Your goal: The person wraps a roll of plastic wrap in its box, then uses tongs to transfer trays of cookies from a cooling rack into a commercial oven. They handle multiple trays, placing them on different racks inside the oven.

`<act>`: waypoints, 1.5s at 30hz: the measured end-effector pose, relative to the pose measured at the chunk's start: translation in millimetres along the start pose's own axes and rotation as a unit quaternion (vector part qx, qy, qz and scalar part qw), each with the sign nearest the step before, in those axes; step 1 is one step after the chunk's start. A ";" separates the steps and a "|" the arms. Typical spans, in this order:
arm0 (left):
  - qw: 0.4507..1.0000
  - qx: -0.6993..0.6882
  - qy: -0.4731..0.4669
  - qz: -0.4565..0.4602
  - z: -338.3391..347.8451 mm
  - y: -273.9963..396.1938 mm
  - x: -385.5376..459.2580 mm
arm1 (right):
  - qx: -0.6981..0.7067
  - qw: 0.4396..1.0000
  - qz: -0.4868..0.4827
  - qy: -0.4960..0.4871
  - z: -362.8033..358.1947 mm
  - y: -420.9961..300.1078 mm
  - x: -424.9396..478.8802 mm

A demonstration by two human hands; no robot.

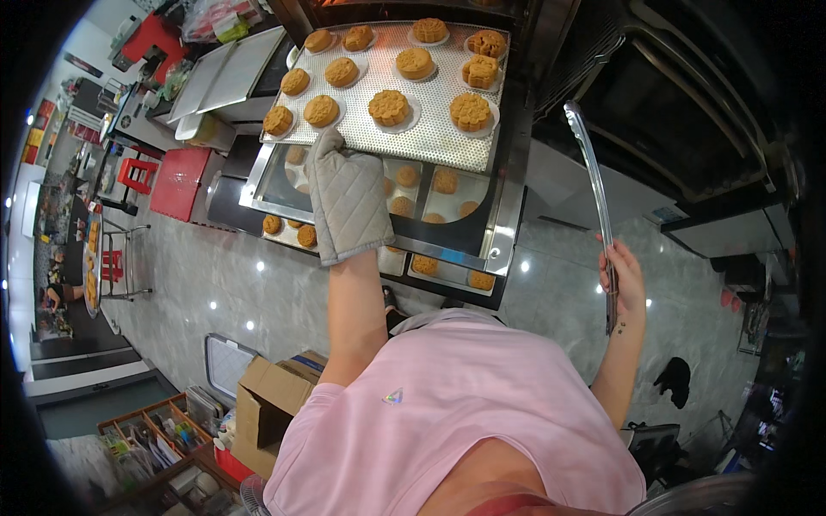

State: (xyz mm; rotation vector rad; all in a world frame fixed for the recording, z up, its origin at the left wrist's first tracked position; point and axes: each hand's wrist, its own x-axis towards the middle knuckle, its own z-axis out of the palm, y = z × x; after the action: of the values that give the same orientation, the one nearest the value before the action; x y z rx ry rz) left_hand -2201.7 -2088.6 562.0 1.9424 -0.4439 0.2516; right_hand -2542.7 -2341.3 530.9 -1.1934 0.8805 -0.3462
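A perforated metal baking tray (pixel 445 145) bearing several golden mooncakes (pixel 388 108) on small round papers lies half out of the oven, over its lowered glass door (pixel 284 187). My left hand (pixel 352 193), in a grey quilted oven mitt, is at the tray's front edge with the thumb up by a mooncake; its fingers under the tray are hidden. My right hand (pixel 623 271), bare, holds long metal tongs (pixel 597 174) upright, away from the tray. More mooncakes (pixel 424 264) on lower trays show through and below the door.
Empty metal trays (pixel 219 74) rest on the counter at the left, with a red-topped box (pixel 181 184) below. Dark oven racks (pixel 581 71) stand at the right. An open cardboard box (pixel 258 413) and a wooden organiser (pixel 158 429) are at the lower left. A black animal (pixel 674 382) is on the floor.
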 end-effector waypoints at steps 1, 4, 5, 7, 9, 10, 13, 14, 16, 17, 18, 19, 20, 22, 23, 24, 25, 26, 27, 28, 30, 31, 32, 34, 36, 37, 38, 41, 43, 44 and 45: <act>1.000 0.006 -0.003 -0.002 5.1 -0.6 0.9 | 0.004 1.000 0.002 -0.001 -3.7 0.3 0.6; 1.000 0.023 -0.007 -0.004 18.6 -0.4 4.9 | 0.004 1.000 0.011 0.000 -12.2 1.2 2.5; 1.000 0.028 -0.007 -0.004 23.2 -0.3 7.3 | 0.008 1.000 0.008 -0.007 -14.9 1.0 3.7; 0.999 0.038 -0.009 -0.008 30.4 0.0 12.4 | 0.017 1.000 0.002 -0.020 -20.0 1.2 6.5; 0.999 0.028 -0.006 -0.017 38.2 1.0 16.9 | 0.014 1.000 0.012 -0.001 -19.3 -3.8 5.8; 1.000 0.020 -0.004 -0.024 41.8 2.1 20.5 | 0.011 1.000 0.016 0.006 -19.5 -6.1 5.9; 0.996 -0.067 -0.004 -0.054 51.6 4.5 25.9 | 0.032 0.999 0.009 -0.006 -32.5 1.1 5.3; 0.998 -0.048 -0.001 -0.039 53.6 0.6 30.1 | 0.035 0.999 0.007 -0.010 -33.5 0.2 6.6; 0.999 -0.031 0.010 -0.029 56.5 -5.6 29.3 | 0.037 0.999 0.014 -0.013 -35.4 0.1 5.2; 0.999 -0.033 0.021 -0.028 57.4 -7.8 29.3 | 0.039 0.999 0.015 -0.015 -34.5 -0.1 6.7; 0.997 -0.060 0.039 -0.035 62.5 0.7 27.2 | 0.040 0.999 0.015 -0.014 -34.7 -0.9 7.9; 0.997 -0.056 0.043 -0.033 62.7 6.5 28.1 | 0.042 0.999 0.014 -0.012 -35.2 -1.4 9.0; 0.997 -0.053 0.045 -0.032 63.3 13.0 29.0 | 0.047 0.999 0.013 -0.013 -36.2 -1.2 9.8; 1.000 0.016 0.020 -0.008 60.2 21.9 32.8 | 0.058 0.998 0.008 -0.016 -38.4 -0.3 10.1; 1.000 -0.020 0.006 -0.014 64.9 21.9 35.7 | 0.065 0.998 0.005 -0.019 -38.2 -1.0 8.4; 0.998 -0.055 -0.005 -0.023 71.3 19.4 42.1 | 0.068 0.997 0.003 -0.026 -35.5 -5.8 7.5; 0.995 -0.090 -0.016 -0.028 79.6 15.5 52.8 | 0.075 0.997 -0.001 -0.031 -30.9 -9.3 6.5; 0.989 -0.148 0.005 -0.024 93.1 -9.9 67.7 | 0.084 0.995 0.006 -0.053 -19.2 -16.4 7.5; 0.978 -0.208 0.023 -0.018 109.6 -35.8 82.9 | 0.092 0.993 0.014 -0.068 -5.0 -22.9 5.7; 0.962 -0.269 0.029 -0.037 121.1 -49.0 95.1 | 0.102 0.991 0.022 -0.081 8.7 -27.4 5.1; 0.906 -0.418 -0.044 -0.057 137.5 -51.2 119.7 | 0.129 0.982 0.040 -0.136 31.1 -26.2 12.6; 0.868 -0.485 -0.078 -0.073 146.9 -50.7 133.3 | 0.141 0.976 0.048 -0.161 43.1 -27.7 16.1; 0.834 -0.534 -0.104 -0.092 158.7 -50.9 138.8 | 0.143 0.975 0.063 -0.161 58.4 -34.7 19.5; 0.682 -0.700 -0.171 -0.127 174.2 -95.8 167.2 | 0.153 0.964 0.091 -0.195 100.4 -50.3 35.1; 0.672 -0.708 -0.153 -0.156 201.4 -78.8 174.9 | 0.165 0.963 0.085 -0.194 129.7 -61.7 61.2; 0.681 -0.704 -0.146 -0.139 210.5 -77.4 180.7 | 0.156 0.965 0.078 -0.195 146.1 -67.0 75.4; 0.690 -0.700 -0.138 -0.124 221.6 -77.2 185.6 | 0.167 0.963 0.080 -0.194 161.3 -70.7 92.1; 0.737 -0.666 -0.115 0.025 260.9 -108.0 221.6 | 0.188 0.961 0.074 -0.190 204.9 -85.9 123.5; 0.827 -0.535 -0.084 0.148 278.6 -131.8 247.3 | 0.199 0.963 0.066 -0.168 227.3 -91.7 138.3; 0.882 -0.415 -0.049 0.216 286.7 -136.3 257.4 | 0.212 0.962 0.072 -0.156 234.4 -95.6 144.6; 0.940 -0.169 0.000 0.295 291.3 -142.4 268.1 | 0.212 0.963 0.073 -0.146 242.7 -96.8 148.2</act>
State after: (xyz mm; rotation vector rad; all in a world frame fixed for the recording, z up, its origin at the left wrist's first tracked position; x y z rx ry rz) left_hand -1906.8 -2356.0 425.9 1.4342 -1.0018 0.5229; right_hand -2247.9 -2314.7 581.9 -0.7518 0.5933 -0.2161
